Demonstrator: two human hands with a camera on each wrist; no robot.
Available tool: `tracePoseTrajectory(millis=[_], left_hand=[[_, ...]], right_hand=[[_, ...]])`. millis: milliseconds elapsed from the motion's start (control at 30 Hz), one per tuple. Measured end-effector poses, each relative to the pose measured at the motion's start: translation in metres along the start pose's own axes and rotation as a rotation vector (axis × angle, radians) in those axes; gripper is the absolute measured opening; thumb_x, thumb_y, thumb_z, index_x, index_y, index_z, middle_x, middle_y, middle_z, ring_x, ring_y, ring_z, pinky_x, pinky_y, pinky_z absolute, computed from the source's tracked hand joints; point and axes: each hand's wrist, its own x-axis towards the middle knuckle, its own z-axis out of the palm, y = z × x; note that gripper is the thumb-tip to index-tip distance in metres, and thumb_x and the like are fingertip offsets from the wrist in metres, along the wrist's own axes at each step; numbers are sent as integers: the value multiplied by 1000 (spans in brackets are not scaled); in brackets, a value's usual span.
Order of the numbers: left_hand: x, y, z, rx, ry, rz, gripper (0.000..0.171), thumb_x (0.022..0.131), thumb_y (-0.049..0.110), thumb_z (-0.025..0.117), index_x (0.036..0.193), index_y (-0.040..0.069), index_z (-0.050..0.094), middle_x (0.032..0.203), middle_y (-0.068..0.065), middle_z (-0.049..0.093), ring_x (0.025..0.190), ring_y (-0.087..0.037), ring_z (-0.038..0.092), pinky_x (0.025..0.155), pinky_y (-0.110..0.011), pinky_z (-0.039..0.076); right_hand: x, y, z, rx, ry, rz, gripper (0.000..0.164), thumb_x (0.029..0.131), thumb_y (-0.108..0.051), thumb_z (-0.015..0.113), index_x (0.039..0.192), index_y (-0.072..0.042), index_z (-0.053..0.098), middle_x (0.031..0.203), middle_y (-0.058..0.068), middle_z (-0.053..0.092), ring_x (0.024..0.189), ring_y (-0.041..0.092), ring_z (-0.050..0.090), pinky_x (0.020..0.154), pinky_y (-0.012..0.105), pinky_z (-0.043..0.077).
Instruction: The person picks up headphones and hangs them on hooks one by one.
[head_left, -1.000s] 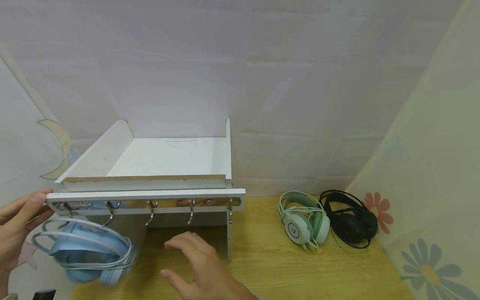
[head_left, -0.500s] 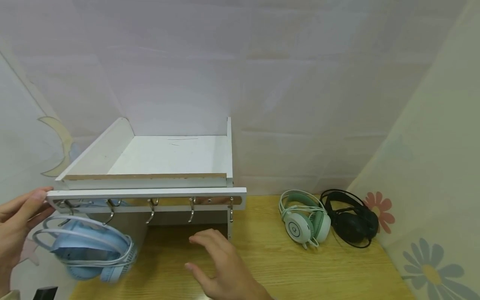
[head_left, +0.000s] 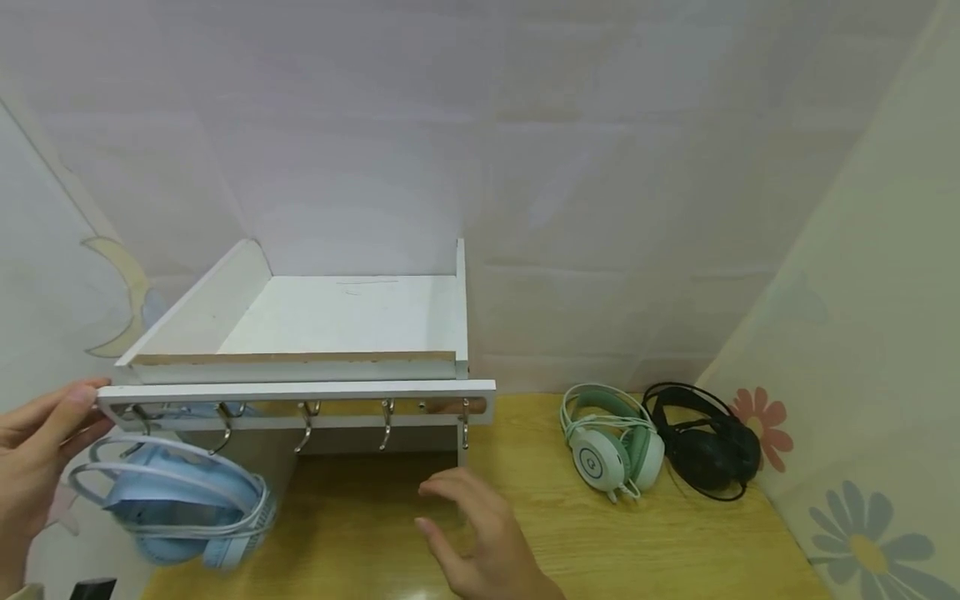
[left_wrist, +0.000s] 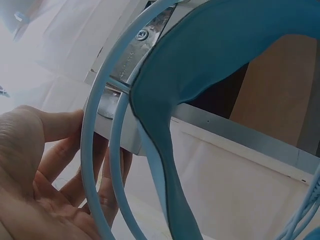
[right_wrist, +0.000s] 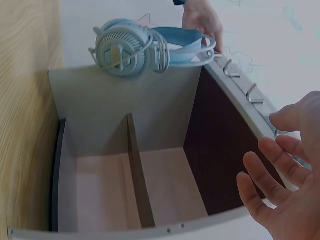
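Note:
Light-blue headphones [head_left: 176, 475] hang tilted from the leftmost hook of a white hook rail [head_left: 300, 389], their cord wound around them. In the left wrist view, the blue headband [left_wrist: 152, 95] and its thin frame tubes cross in front of the hook plate. My left hand [head_left: 45, 450] pinches the left end of the rail between thumb and fingers, beside the headband. Below the rail's right end, my right hand [head_left: 483, 533] is held in the air with fingers spread and loosely bent, holding nothing. The right wrist view shows these fingers [right_wrist: 267, 182] near the hooks.
The rail fronts a white shelf unit [head_left: 337, 312] with compartments beneath. Several metal hooks [head_left: 386, 425] line it. Green-and-white headphones [head_left: 596, 458] and black headphones [head_left: 705, 458] lie at the right on the wooden table [head_left: 600, 542]. Fabric walls [head_left: 600, 208] stand behind and at the sides.
My right hand has moved right, from under the middle hooks to below the rail's right end. The left hand keeps its place on the rail, and the blue headphones hang as before.

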Motion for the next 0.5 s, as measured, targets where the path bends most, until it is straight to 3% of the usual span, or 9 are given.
tracePoseTrajectory(millis=[333,500], left_hand=[[-3,0,6,-1,-20,36,29,104,-17,51,129,-16,67,115,-6,81,96,-10,80,82,-17,64],[-4,3,8,-25,-75,49,32,105,-19,45,130,-18,64,117,-7,80,100,-11,80,85,-16,63]], right_hand=[[-16,15,-27,-6,15,110,37,93,2,78,128,-3,65,116,7,72,103,18,69,89,24,60],[-21,25,-44,-49,21,182,44,89,8,80,128,-8,66,116,5,73,103,18,71,87,26,60]])
